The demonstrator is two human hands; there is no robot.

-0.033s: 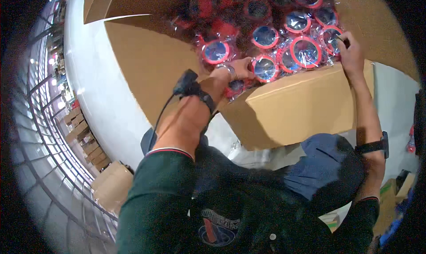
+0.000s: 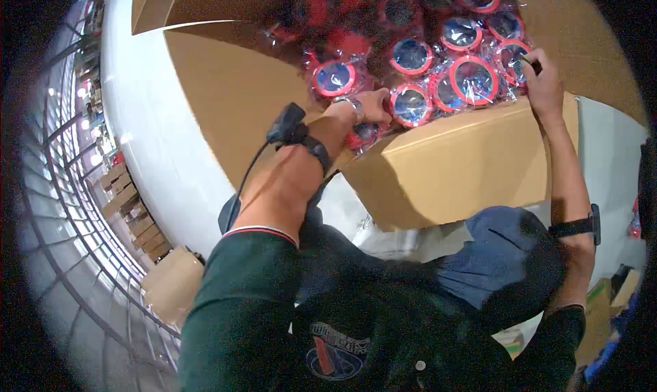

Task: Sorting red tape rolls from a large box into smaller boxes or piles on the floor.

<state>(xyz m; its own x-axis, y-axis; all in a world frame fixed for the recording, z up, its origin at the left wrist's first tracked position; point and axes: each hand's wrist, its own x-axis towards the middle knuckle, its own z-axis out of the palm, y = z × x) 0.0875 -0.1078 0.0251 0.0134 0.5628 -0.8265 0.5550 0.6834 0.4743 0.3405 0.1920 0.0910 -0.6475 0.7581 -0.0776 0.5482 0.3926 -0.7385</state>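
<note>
Seeing next to no change from the frame just before, honestly: only a tiny shift of the whole view, with both hands in the same spots, so basically no progress to report in the handling. Got the left hand (image 2: 374, 107) down among the red-rimmed round items (image 2: 474, 80) wrapped in clear crinkly plastic, all sitting in the big open tan cardboard box (image 2: 472, 165). Can't tell about any actual hold there, with bent fingers partly out of sight right beside a lower ring. Got the right hand (image 2: 545, 85) past the box's near edge, by the rightmost ring, with thumb and fingers curled close together, maybe on some thin dark bit, too small to be sure.
</note>
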